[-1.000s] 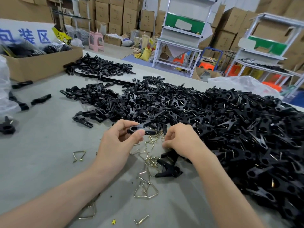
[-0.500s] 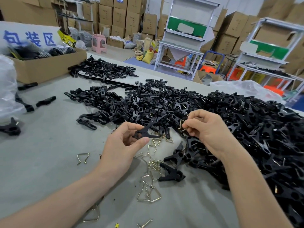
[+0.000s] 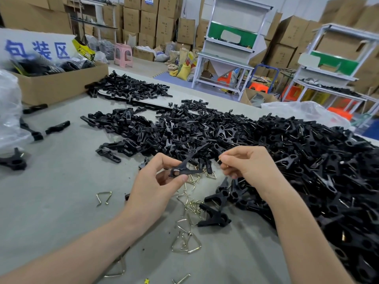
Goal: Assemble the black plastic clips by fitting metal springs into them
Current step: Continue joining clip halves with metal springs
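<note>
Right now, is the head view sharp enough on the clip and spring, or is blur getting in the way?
Head view: clip in the left hand reads sharp; spring pinched by the right hand is tiny, mostly hidden; light even; racks bow from wide-angle distortion; sign at left blurred.

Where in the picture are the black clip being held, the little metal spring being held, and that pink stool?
clip (image 3: 184,164): head view, on its upper arm.
spring (image 3: 219,160): head view, on the exposed wire tip.
pink stool (image 3: 123,55): head view, on its front side.
</note>
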Available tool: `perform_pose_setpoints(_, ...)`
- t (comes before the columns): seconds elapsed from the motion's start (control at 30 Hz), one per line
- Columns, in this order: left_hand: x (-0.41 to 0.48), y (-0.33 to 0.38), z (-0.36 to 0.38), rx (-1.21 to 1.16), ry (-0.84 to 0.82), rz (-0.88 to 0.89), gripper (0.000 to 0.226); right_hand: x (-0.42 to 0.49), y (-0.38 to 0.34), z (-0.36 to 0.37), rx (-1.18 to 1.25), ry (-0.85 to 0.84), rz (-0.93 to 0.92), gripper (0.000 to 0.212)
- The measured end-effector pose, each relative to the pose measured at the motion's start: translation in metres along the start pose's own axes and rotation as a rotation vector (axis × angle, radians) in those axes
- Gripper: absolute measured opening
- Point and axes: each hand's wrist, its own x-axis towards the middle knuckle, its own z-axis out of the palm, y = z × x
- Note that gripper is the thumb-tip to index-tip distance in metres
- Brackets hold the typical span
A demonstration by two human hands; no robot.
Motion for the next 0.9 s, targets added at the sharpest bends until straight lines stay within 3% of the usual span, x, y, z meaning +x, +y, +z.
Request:
perform_pose_setpoints(0.07,0.001,-0.002,0.000,-0.005,0.025,-0.004,0.028,0.003,0.007,0.005,-0.420,0.074,-0.029,0.013)
perform_pose_setpoints(0.13,0.002,-0.003,0.000,-0.004,0.047,-0.012,0.026,0.003,0.009,0.016,-0.612,0.091,-0.075,0.009)
perform_pose_setpoints(0.33,0.003,-0.004,0.000,0.025,0.080,-0.021,0.025,0.004,0.025,0.057,-0.721,-0.062,-0.264,0.014)
perform_pose_setpoints(0.5,0.004,-0.006,0.000,0.011,0.079,-0.024,0.026,0.005,0.030,0.058,-0.589,-0.041,-0.164,0.006)
perform_pose_setpoints(0.73,0.004,-0.007,0.000,-0.015,0.066,-0.016,0.027,0.005,0.026,0.054,-0.531,-0.109,-0.121,0.024)
perform_pose_setpoints(0.9,0.004,-0.009,-0.001,-0.006,0.067,-0.013,0.027,0.004,0.023,0.054,-0.550,-0.171,-0.112,0.022)
